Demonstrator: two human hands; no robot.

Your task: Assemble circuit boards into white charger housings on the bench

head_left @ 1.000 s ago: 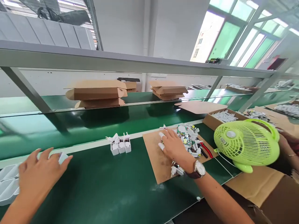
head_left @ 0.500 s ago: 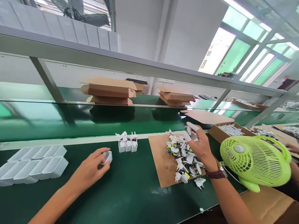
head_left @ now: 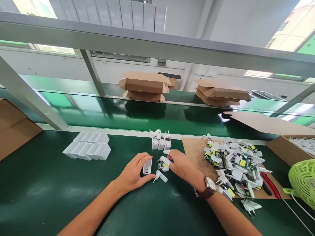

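My left hand (head_left: 134, 172) holds a small white charger housing (head_left: 147, 167) between thumb and fingers, its slotted end facing me. Close to its right is a small circuit board (head_left: 163, 164) with a yellow part. The white-covered thumb and fingertip of my right hand (head_left: 178, 163) are at the board's upper edge and seem to pinch it. A white plug piece (head_left: 161, 176) with two pins lies just below the board; whether they are joined is unclear. Beyond my hands stand three filled white housings (head_left: 161, 144) in a row, plug pieces resting on top.
Empty white housings (head_left: 87, 149) stand in two rows at left. To the right, a heap of boards and plug pieces (head_left: 237, 167) covers a cardboard sheet (head_left: 193, 150). Red-handled pliers (head_left: 272, 186), a green fan (head_left: 304, 180) and an open carton (head_left: 285, 150) lie farther right.
The view has turned left. My right hand has left the heap and come beside my left hand, with a board and plug piece now there. The housing's slotted end now faces me.
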